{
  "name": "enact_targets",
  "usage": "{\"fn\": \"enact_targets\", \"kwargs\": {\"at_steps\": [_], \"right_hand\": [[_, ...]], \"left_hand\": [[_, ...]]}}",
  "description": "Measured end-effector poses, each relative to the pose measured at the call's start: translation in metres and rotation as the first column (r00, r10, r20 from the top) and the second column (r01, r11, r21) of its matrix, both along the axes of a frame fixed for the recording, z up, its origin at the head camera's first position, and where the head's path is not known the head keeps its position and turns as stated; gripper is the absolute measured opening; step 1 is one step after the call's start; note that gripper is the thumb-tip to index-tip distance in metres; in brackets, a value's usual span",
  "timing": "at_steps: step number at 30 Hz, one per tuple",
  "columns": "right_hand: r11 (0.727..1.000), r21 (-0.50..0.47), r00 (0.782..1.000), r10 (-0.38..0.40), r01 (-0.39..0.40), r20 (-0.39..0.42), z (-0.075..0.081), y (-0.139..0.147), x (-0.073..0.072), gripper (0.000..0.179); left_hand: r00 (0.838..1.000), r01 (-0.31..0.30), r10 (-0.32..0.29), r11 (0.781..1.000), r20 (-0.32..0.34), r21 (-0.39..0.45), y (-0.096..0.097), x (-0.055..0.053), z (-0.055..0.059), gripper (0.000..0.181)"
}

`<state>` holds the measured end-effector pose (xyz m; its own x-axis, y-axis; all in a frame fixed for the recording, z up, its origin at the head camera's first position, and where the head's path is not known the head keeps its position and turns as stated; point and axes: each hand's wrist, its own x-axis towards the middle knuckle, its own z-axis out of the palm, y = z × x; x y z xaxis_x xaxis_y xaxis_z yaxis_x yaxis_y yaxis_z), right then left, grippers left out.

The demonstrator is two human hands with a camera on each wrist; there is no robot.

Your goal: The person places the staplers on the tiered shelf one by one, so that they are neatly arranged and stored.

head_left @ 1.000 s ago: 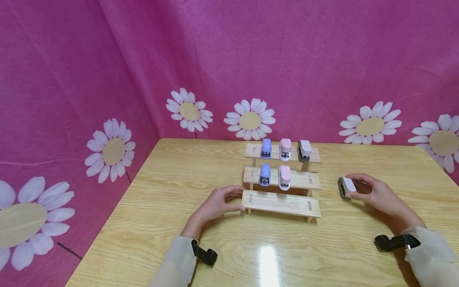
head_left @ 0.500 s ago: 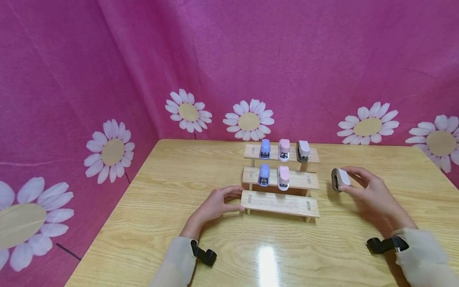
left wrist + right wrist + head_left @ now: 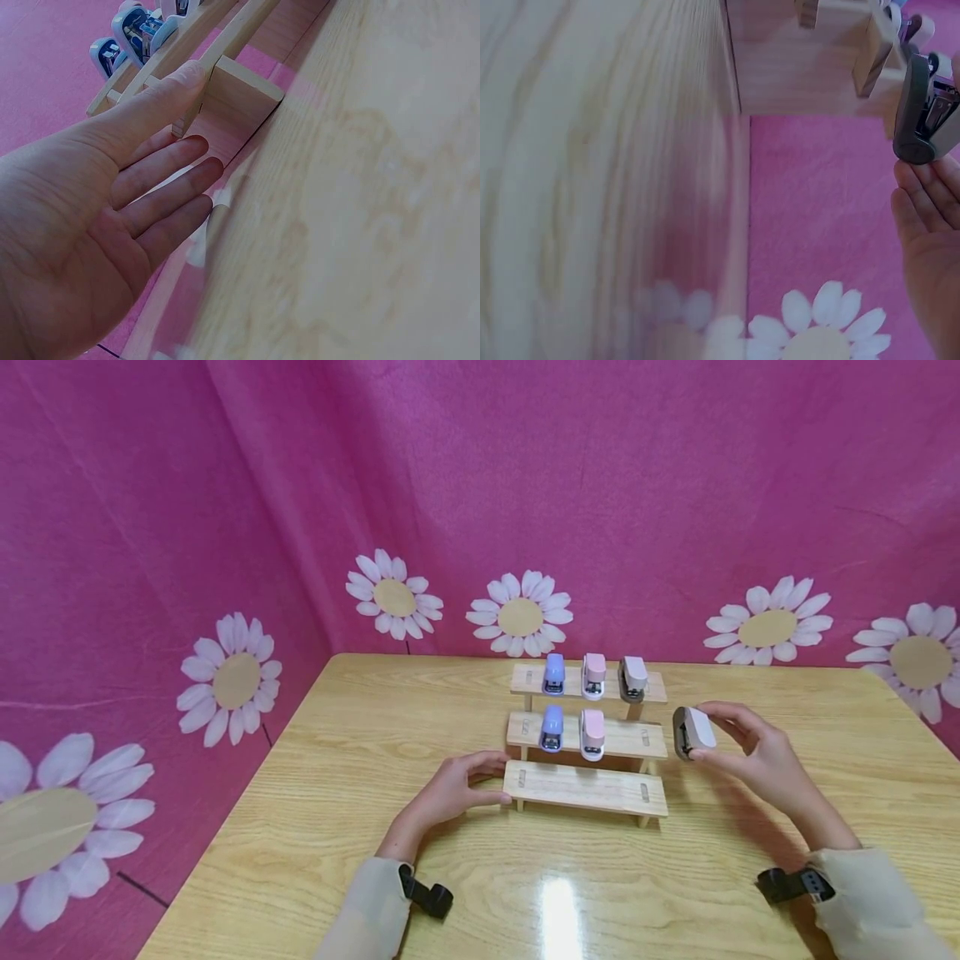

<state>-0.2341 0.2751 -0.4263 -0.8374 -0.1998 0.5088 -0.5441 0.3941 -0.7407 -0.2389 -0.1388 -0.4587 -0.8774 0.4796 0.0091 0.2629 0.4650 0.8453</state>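
A mini stapler [image 3: 693,732] with a white top and dark grey-brown base is pinched between the thumb and fingers of my right hand [image 3: 761,764], raised off the table, right of the wooden tiered stand [image 3: 585,787]. In the right wrist view the stapler [image 3: 916,112] is tilted. My left hand [image 3: 453,787] holds the left end of the stand's lowest shelf, thumb at the front edge and index finger behind. Its other fingers [image 3: 176,199] extend below the shelf in the left wrist view. The middle shelf bears a blue stapler [image 3: 552,728] and a pink stapler [image 3: 592,733].
On the top shelf stand a blue stapler [image 3: 554,674], a pink stapler [image 3: 593,676] and a white-and-grey stapler [image 3: 633,678]. The wooden table [image 3: 360,718] ends at a magenta curtain [image 3: 600,485] with daisies. Each wrist wears a black strap device [image 3: 427,893].
My right hand has carried the white-topped stapler left and upward, closer to the stand's right side. My left hand keeps its place at the lowest shelf.
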Motion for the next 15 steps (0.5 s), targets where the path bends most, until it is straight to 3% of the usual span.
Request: {"fn": "enact_targets", "kwargs": {"at_steps": [7,15], "right_hand": [[0.999,0.017,0.997,0.029,-0.028,-0.065,0.008,-0.015,0.004,0.061],[0.998,0.063,0.992,0.013,-0.005,-0.125,0.011,-0.031,0.004,0.065]], "left_hand": [[1.0,-0.002,0.002,1.0,0.0,0.003,0.0,0.0,0.0,0.06],[1.0,-0.001,0.001,1.0,-0.003,0.005,0.0,0.0,0.0,0.059]]}}
